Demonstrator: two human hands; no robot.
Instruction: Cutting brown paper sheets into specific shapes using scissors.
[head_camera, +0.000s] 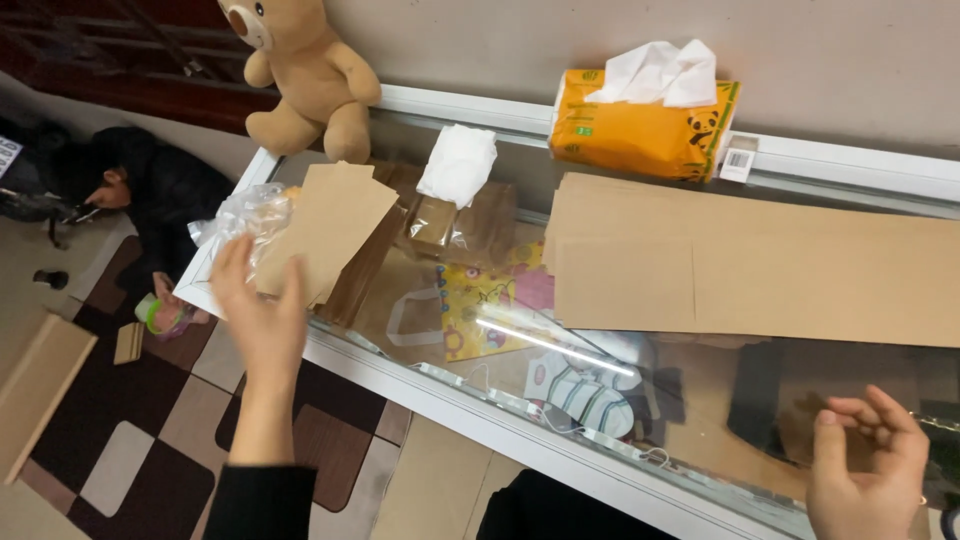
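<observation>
1. The glass-topped bench (520, 425) carries large brown paper sheets (760, 265) at far right.
2. The small brown paper sheet (330, 225) lies at far left.
3. The left hand (260, 305), fingers spread, touches its near edge; slide it flat.
4. The right hand (865, 470) is loosely curled, empty, well apart.

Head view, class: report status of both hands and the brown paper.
Left hand open, fingers at brown paper piece. Right hand empty, loosely curled. Clear plastic bag beside the piece.

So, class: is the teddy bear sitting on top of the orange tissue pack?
No, the teddy bear sits at the counter's far left corner, apart from the orange tissue pack.
</observation>
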